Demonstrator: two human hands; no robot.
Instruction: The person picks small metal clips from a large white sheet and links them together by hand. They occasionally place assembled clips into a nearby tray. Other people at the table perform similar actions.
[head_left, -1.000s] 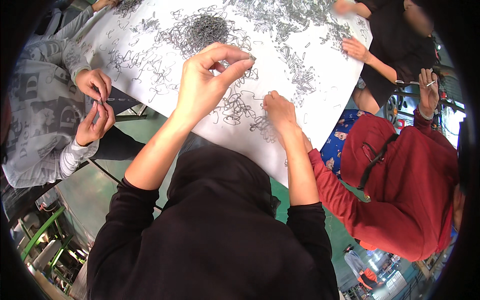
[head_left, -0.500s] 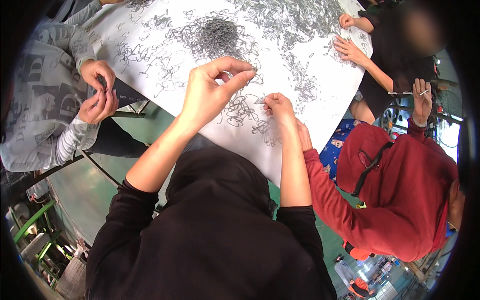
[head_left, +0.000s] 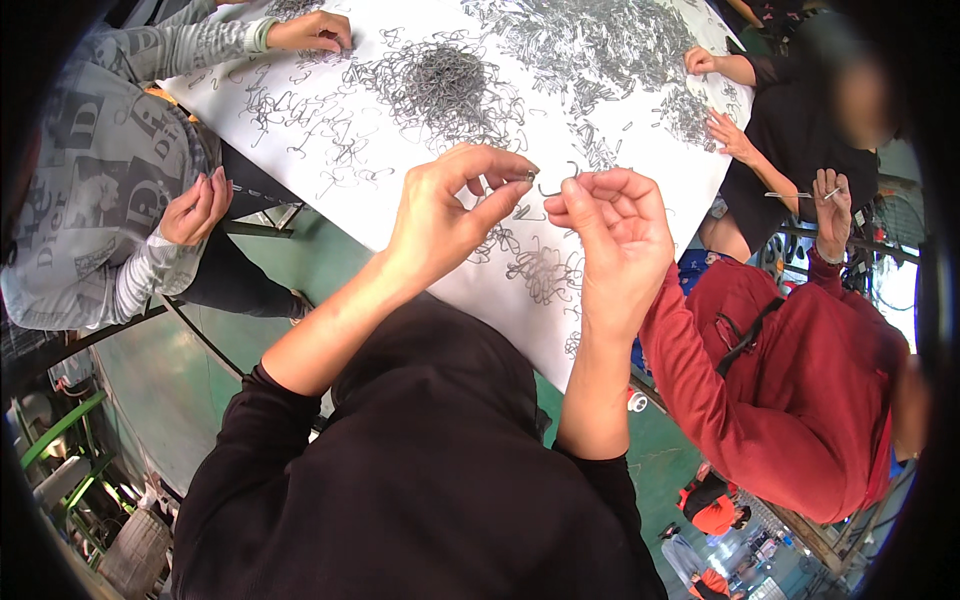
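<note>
White paper-covered table [head_left: 300, 150] carries loose bent grey wire hooks, heaped into a dense tangled grey wire pile [head_left: 440, 85] near its middle where all the seated workers can reach it. Left hand [head_left: 450, 215], raised above the table edge, pinches a small grey metal piece [head_left: 528, 177] between thumb and forefinger, its grip narrow. Right hand [head_left: 615, 225] holds a thin curved grey wire hook [head_left: 560, 183] in curled fingers, close beside that piece, so both ends meet at eye level.
</note>
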